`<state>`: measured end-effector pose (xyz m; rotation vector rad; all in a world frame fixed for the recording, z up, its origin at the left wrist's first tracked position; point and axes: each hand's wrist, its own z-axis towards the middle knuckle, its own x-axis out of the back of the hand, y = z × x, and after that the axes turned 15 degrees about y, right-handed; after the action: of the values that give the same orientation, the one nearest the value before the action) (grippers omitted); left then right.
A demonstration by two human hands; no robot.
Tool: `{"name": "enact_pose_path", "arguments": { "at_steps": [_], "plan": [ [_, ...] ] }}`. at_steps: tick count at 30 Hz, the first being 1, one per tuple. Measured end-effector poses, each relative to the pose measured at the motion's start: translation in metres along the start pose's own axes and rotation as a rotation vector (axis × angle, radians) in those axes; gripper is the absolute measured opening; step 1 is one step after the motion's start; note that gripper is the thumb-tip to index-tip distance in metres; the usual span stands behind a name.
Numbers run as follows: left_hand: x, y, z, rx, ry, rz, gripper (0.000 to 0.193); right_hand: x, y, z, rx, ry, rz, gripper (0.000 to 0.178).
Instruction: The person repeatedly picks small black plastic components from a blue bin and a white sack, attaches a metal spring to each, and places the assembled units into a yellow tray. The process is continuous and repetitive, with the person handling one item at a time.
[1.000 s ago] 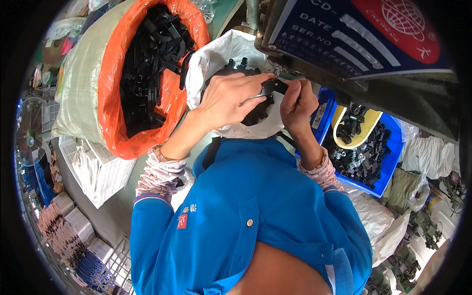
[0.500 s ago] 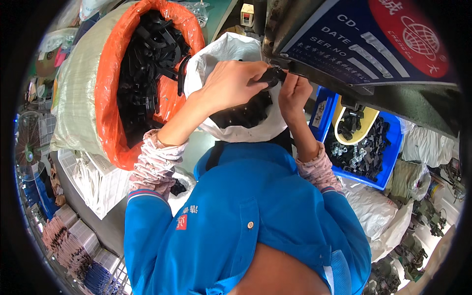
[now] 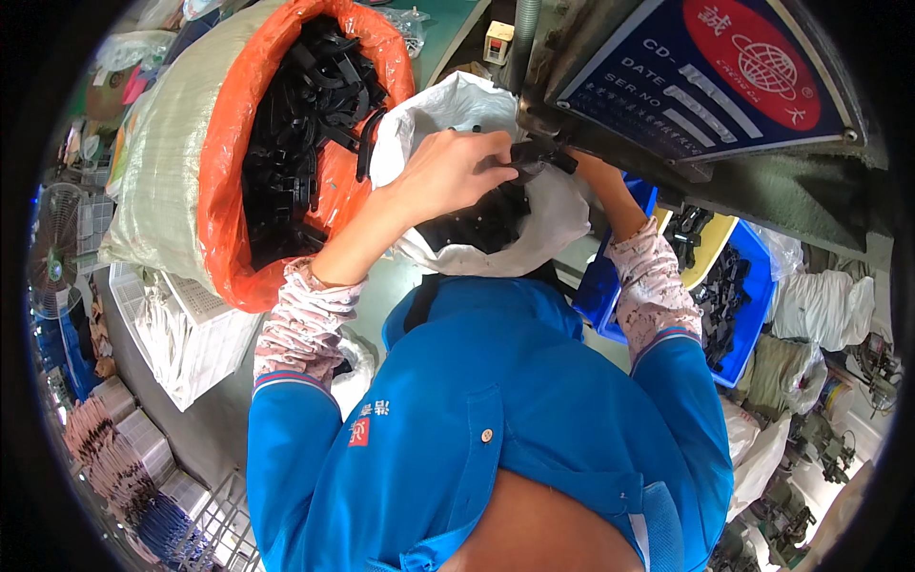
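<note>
Black plastic part (image 3: 534, 157) pinched by left hand (image 3: 448, 172).

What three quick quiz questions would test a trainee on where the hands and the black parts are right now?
1. True or false: the left hand is over the white bag.
2. What lines the big sack of black parts?
A. orange plastic
B. blue cloth
3. What colour is the bin on the right?

Key: 1 true; 2 A; 3 blue. The right hand is mostly hidden at the machine.
</note>
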<state>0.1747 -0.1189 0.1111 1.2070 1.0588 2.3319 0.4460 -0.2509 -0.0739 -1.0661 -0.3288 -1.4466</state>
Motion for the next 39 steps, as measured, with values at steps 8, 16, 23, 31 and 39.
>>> {"name": "enact_pose_path", "arguments": {
  "at_steps": [8,16,23,31,39],
  "plan": [
    [-0.005,-0.009,-0.006,-0.038,0.015,-0.025,0.018,0.01,0.007,-0.003,-0.021,-0.298,-0.153,0.042],
    [-0.013,-0.042,-0.063,-0.356,0.155,0.299,0.038,-0.025,0.031,0.017,-0.104,-0.246,-0.392,0.045],
    [0.123,-0.144,-0.12,0.363,0.556,0.888,0.051,-0.02,0.068,0.009,-0.012,-0.326,-0.556,0.039],
    [0.16,-0.19,-0.169,0.257,0.578,0.699,0.034,0.094,-0.093,0.028,-1.056,-0.081,1.079,0.016],
    [0.17,-0.151,-0.161,0.389,1.297,-0.417,0.025,0.121,-0.132,0.033,-1.003,-0.214,1.3,0.021]
  ]
}}
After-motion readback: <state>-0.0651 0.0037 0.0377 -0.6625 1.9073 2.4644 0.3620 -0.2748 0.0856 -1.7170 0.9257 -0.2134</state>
